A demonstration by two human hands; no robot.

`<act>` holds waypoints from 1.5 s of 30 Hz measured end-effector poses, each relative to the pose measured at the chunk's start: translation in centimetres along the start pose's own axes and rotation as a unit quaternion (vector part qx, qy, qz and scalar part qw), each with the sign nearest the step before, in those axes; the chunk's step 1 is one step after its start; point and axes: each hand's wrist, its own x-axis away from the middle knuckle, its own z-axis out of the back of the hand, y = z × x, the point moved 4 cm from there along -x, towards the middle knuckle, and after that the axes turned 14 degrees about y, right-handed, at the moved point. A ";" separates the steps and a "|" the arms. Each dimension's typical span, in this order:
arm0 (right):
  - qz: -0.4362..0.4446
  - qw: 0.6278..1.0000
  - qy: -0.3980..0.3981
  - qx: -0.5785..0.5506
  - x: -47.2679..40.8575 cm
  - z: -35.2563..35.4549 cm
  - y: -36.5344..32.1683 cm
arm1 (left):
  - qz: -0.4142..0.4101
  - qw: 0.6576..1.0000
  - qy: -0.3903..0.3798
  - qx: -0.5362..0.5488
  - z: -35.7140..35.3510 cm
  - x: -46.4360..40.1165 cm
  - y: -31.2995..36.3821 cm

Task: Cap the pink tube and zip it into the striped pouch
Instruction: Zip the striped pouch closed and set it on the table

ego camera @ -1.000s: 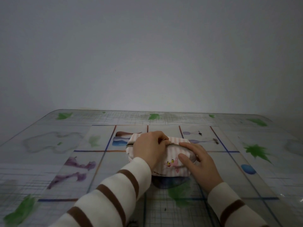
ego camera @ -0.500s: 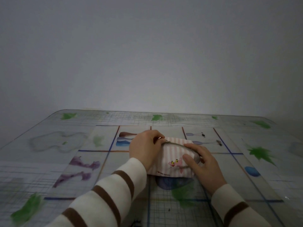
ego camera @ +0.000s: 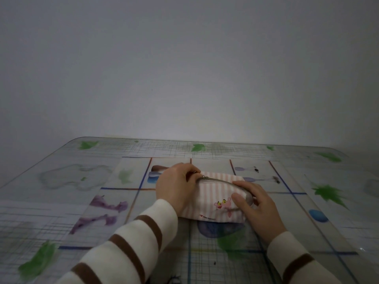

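Striped pouch (ego camera: 215, 201) lying on the patterned table (ego camera: 61, 212), near the middle, between both hands. Zip slider (ego camera: 203, 177) now at the pouch's left end, hard against the left hand; half a second ago nearer the middle of the zip line, a second ago further right again. Zip line along the top reading as closed from the right end up to the slider. Pink tube nowhere visible, so presumably inside; capped or not, cannot tell. Task judged all but finished, only letting go remaining.

Left hand (ego camera: 176, 187) curled over the left end, thumb and forefinger pinched at the slider's pull. Right hand (ego camera: 254, 203) clamped on the right end, thumb pressed to the front face, fingers wrapped over the top.

Pink cartoon panther (ego camera: 224, 204) printed on the front. Below it a small line, "I", a heart, then words too small to read.
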 end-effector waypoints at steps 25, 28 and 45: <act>-0.006 1.000 0.006 0.003 -0.1 -0.1 0.3 | 0.004 0.998 0.065 0.005 2.5 0.2 -2.8; -0.012 1.000 0.007 0.000 -0.1 -0.1 0.5 | 0.007 0.997 0.079 0.016 2.8 0.1 -3.2; -0.025 1.000 0.006 0.009 0.0 -0.2 0.3 | 0.068 0.994 0.072 0.038 3.2 0.5 -5.3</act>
